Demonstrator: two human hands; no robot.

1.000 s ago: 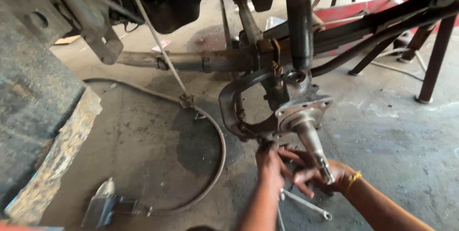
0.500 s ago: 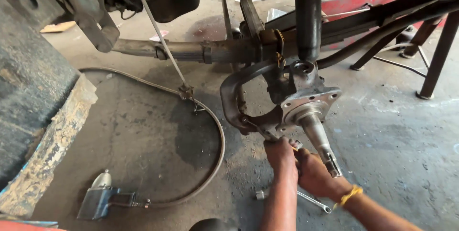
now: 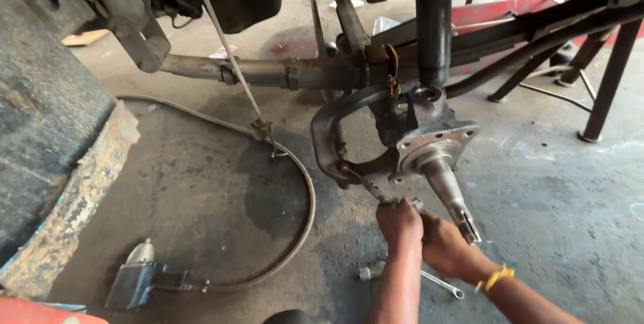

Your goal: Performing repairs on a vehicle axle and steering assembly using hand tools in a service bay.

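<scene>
Gripping a slim metal tool (image 3: pixel 376 188) just below the centre of the frame, the left hand (image 3: pixel 398 223) is closed in a fist around its lower end. The tool's upper end runs up and left to the bottom of the steering knuckle (image 3: pixel 409 143). The right hand (image 3: pixel 443 247) sits pressed against the left one, fingers curled tight; what it grips itself I cannot tell. A yellow band (image 3: pixel 495 277) circles the right wrist. The knuckle's spindle (image 3: pixel 451 190) slants down to the right, ending just beside the right hand. On the concrete floor (image 3: pixel 557 196) under the forearms lies a wrench (image 3: pixel 439 284). At lower left an impact gun (image 3: pixel 137 280) rests on the floor, its hose (image 3: pixel 305 190) curving up towards the leaf spring (image 3: pixel 295 72).
</scene>
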